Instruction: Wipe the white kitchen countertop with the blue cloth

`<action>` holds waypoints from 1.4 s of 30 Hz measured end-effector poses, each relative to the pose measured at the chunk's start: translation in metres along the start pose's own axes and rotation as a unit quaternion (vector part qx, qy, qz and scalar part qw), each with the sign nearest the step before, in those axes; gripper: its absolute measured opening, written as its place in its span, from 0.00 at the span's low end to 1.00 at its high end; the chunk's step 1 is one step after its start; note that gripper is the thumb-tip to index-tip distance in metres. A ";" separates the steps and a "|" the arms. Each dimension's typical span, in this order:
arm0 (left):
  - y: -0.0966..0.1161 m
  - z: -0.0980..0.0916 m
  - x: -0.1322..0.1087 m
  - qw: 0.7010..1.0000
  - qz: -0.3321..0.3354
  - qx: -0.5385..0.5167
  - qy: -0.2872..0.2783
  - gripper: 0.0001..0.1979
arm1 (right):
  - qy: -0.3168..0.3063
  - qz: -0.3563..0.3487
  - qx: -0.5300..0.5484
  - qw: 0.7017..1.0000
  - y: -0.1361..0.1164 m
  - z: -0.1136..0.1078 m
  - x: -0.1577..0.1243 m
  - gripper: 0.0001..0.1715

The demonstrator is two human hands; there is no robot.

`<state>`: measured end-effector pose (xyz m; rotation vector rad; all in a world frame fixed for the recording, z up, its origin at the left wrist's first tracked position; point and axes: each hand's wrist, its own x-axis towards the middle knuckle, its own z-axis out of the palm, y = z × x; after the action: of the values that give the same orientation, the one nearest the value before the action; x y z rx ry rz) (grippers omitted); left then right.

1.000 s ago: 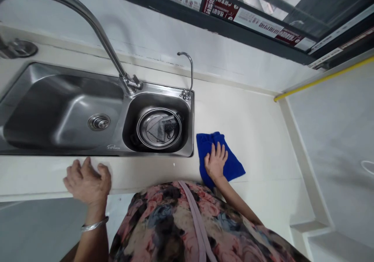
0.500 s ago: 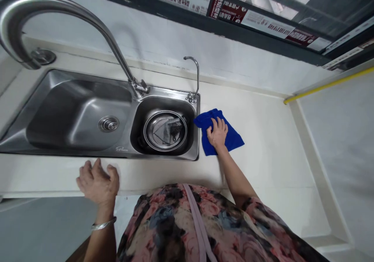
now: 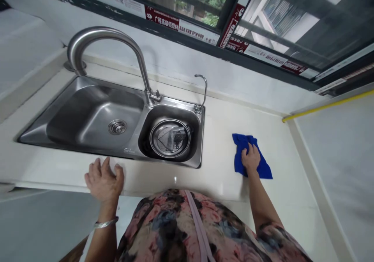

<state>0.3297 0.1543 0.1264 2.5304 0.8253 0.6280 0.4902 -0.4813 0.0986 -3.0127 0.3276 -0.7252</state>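
A glossy cream desk (image 3: 217,137) runs below a dark window frame (image 3: 233,58), with a yellow pipe (image 3: 327,106) at right. On its right part lies a royal-blue square cloth (image 3: 264,168), right of the two-basin stainless-steel sink (image 3: 136,143). The right hand (image 3: 250,159) covers the cloth's middle; whether it grips cannot be told. The left hand (image 3: 104,181) rests loosely spread, holding nothing, on the near edge. Floral clothing (image 3: 175,227) hides more of that edge. The sink's logo is illegible; a red frame label (image 3: 162,20) reads "广程高级铝型材".
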 end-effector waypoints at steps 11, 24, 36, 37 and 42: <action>-0.004 0.003 0.002 0.999 0.024 -0.018 0.016 0.25 | 0.010 0.124 -0.032 0.992 0.006 -0.049 -0.105 0.36; 0.000 -0.002 0.005 1.000 0.026 0.009 -0.002 0.27 | -0.094 0.043 -0.018 0.994 -0.115 -0.067 -0.143 0.36; -0.001 -0.008 0.009 0.998 0.037 0.042 -0.027 0.29 | -0.114 -0.101 0.048 0.987 -0.177 -0.031 -0.044 0.34; -0.002 -0.008 0.009 0.998 0.036 0.041 -0.031 0.28 | -0.118 -0.104 0.056 0.986 -0.178 -0.026 -0.032 0.34; -0.007 -0.005 0.009 0.999 0.034 0.024 -0.013 0.29 | -0.124 -0.107 0.077 0.984 -0.182 0.005 0.026 0.34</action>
<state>0.3305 0.1663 0.1295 2.6145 0.7561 0.6016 0.5513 -0.3089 0.1196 -2.9704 -0.0594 -0.3558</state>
